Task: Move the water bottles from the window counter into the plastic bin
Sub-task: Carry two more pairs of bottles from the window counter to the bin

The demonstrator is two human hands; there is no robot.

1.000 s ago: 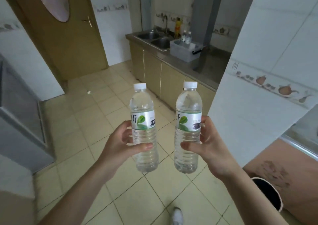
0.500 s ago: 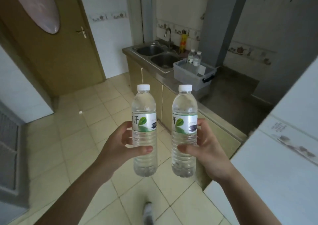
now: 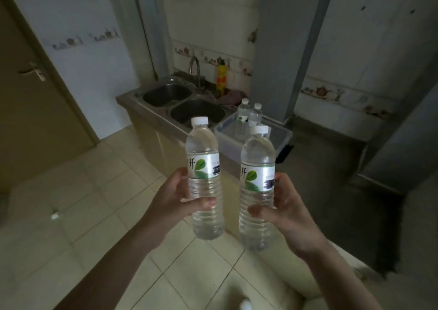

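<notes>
Over tiled floor (image 3: 99, 191), each raised hand (image 3: 175, 198) grips an upright bottle (image 3: 205, 179).

**Count of things in view**

Four water bottles: one (image 3: 205, 179) gripped in the left hand (image 3: 176, 199), one (image 3: 257, 188) in the right hand (image 3: 282, 209), and two, (image 3: 243, 115) and (image 3: 256, 117), standing in the one plastic bin (image 3: 278, 135). Two hands. Two sink basins, (image 3: 167, 95) and (image 3: 198, 114). One faucet (image 3: 195, 69). One yellow bottle (image 3: 221, 78). One door (image 3: 30, 110).

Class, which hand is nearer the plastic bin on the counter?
Right. The right hand is just below the plastic bin in view; the left hand is further left.
</notes>
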